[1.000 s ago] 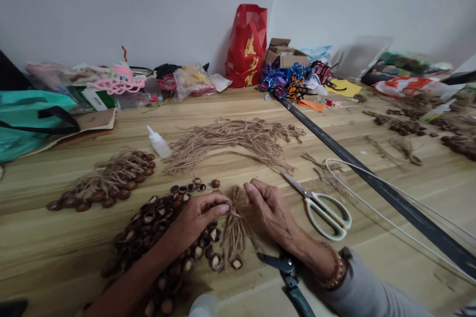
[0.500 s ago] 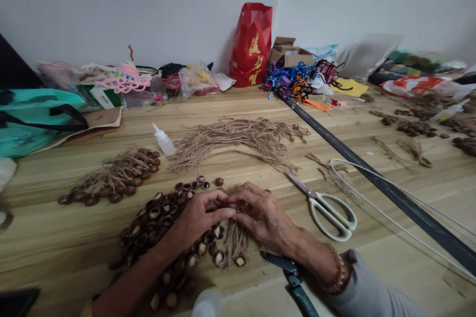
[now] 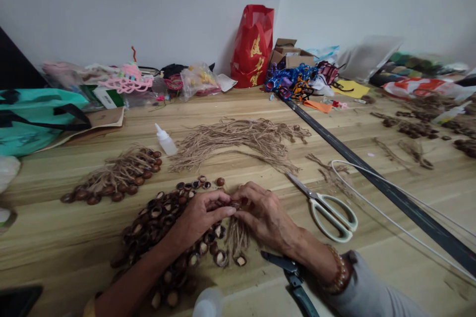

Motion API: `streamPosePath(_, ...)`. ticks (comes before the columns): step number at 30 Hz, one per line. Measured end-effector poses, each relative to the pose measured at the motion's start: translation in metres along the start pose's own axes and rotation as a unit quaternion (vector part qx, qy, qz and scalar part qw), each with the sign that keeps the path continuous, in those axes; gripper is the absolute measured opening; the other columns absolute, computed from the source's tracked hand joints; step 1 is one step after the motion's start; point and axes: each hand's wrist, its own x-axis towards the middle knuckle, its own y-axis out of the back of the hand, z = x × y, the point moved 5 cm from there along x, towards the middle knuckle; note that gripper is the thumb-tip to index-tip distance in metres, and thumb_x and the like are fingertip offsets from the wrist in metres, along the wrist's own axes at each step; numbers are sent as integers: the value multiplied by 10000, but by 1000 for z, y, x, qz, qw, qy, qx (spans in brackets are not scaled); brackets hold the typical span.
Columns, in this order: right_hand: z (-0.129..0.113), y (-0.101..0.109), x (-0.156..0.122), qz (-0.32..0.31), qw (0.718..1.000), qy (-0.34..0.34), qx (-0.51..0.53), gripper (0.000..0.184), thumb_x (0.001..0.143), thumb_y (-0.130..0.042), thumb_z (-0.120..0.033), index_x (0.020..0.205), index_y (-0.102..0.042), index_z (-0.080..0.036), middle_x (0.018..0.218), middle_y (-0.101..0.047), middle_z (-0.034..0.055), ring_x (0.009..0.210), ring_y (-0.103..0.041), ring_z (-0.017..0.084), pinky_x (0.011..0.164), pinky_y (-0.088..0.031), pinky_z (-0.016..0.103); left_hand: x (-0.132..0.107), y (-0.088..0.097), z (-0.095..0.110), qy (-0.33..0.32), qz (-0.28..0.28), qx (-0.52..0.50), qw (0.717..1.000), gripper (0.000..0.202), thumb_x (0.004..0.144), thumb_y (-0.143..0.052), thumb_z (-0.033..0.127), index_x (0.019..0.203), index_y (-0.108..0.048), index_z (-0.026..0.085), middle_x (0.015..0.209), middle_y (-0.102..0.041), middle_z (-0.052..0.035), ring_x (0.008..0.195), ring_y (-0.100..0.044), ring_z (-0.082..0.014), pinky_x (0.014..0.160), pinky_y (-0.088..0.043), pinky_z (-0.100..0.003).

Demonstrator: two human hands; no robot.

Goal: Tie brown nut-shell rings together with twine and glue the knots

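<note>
My left hand and my right hand meet tip to tip, both closed in a pinch. Between their fingers is the knotted end of some brown twine, with loose strands hanging below; the fingers hide most of the pinched part. A heap of dark brown halved nutshells, several with pale insides, spreads beneath and left of my left forearm. One whole round nut sits just beyond my fingers. To the right of my right hand lie scissors with pale handles, their blades pointing away and leftward.
Cut twine lies across the middle, beside a white glue bottle. Nuts tied with twine are at left. Dark-handled pliers or cutters lie near my right wrist. A white cable and red bag are farther off.
The view has shifted very slightly. Both hands stay pinched together at the twine, with only tiny finger movement; nothing on the table has been moved.
</note>
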Motion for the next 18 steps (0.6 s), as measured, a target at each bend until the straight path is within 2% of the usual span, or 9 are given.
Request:
streamPosePath(8,0,0,0,-11,1000,-3,-3,153,870,-617,-174,1020,-625,-204,944,-629,54,870,-601,178,766,-473,284,0,0,6,-16,14,32,999,170,781,-634,310,796,-688,149,810,-691,-30,806,-612,-195,747,-452,-266)
streamPosePath(13,-2,0,-1,-18,999,12,-35,78,883,-599,-184,959,-611,-193,885,-607,43,792,-586,167,698,-447,264,-1,0,15,-26,12,57,998,163,794,-615,285,729,-681,152,717,-657,-2,719,-571,-163,691,-412,-242)
streamPosePath(18,-5,0,-1,-28,998,15,-48,45,898,-563,-184,938,-582,-183,885,-593,48,803,-569,175,704,-435,271,-1,0,16,-25,9,71,997,198,808,-600,298,689,-661,150,657,-597,14,671,-524,-147,654,-376,-236)
